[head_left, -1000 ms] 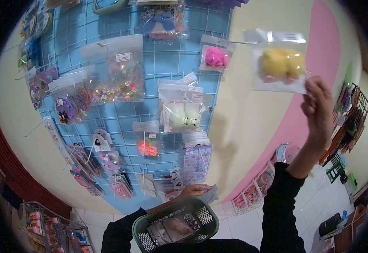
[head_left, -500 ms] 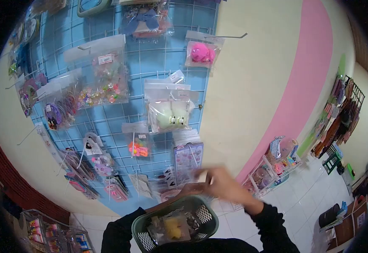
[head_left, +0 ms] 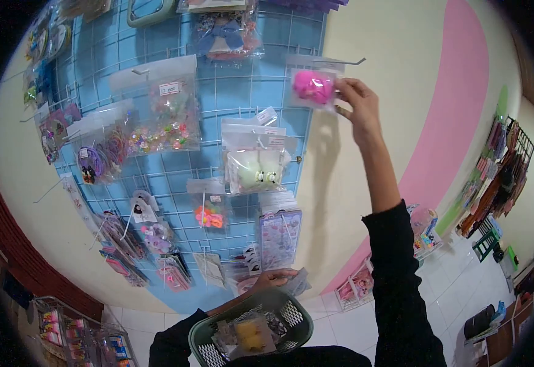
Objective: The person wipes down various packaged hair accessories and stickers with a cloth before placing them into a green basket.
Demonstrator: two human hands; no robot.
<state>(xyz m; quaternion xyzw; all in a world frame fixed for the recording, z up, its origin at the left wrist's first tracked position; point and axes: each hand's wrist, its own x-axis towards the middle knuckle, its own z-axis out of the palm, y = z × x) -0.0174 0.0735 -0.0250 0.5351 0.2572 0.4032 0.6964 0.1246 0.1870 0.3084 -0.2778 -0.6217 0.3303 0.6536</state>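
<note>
My right hand is raised at the upper right of the blue grid, its fingers closed on the right edge of a clear bag with bright pink fluffy balls. That bag still hangs from a metal hook. Low in front of the grid, my left hand is closed on a crumpled clear plastic packet; what is inside it I cannot make out. A green plastic basket sits against my body by my left forearm. In it lie several small packets, one with a yellow item.
Several hooks on the blue wire grid carry packets: a pale green pair, bead bags, hair ties and a purple patterned pack. Bare hooks stick out at the left. A white rack stands on the floor at right.
My right hand has risen from above the basket to the pink bag and taken hold of its edge. My left hand, with a clear packet, now shows beyond the basket.
</note>
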